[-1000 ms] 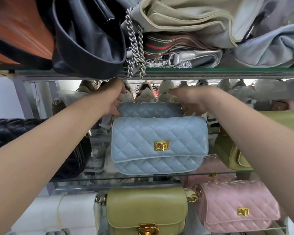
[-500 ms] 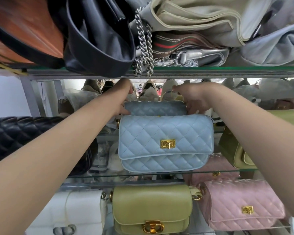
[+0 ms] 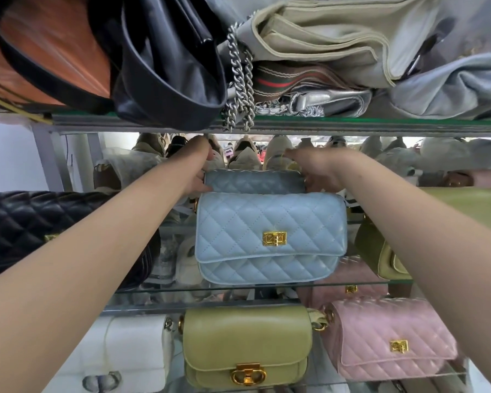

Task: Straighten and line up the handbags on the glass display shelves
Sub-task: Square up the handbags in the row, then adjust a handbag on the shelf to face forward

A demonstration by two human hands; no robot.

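top shelf [image 3: 352, 124]: honestly the biggest mess left. a brown bag [image 3: 48, 49], a black bag [image 3: 165, 69], a beige canvas bag [image 3: 323, 38] and a grey bag [image 3: 451, 92] are slumped on their sides and piled against each other, with a chain [image 3: 240, 89] hanging over the front edge. i'd say nobody's touched this yet.
middle shelf [image 3: 238, 287]: this is where the work is. black quilted bag [image 3: 54, 231] far left, blue bag in the middle, olive bag [image 3: 380, 256] at right, half hidden by the arm.
bottom shelf [image 3: 408, 377]: white bag [image 3: 119, 355], green bag [image 3: 247, 344] and pink bag [image 3: 391, 338] all face front, roughly in a row. pink one looks a bit tilted, so maybe a nudge left.
blue bag [image 3: 270, 236]: upright, clasp forward, sitting near the front edge. looks pretty much done to me.
rear blue bag [image 3: 253, 181]: right behind the front one, only its top shows. this is the one being lined up.
left hand [image 3: 197, 168]: at the left end of the rear blue bag, fingers curled round that end, so its grip is closed on it.
right hand [image 3: 321, 171]: at the right end, touching it, but the fingers are tucked behind so can't tell if the grip is closed or just resting.
overall: maybe a third done, top shelf is the real job.
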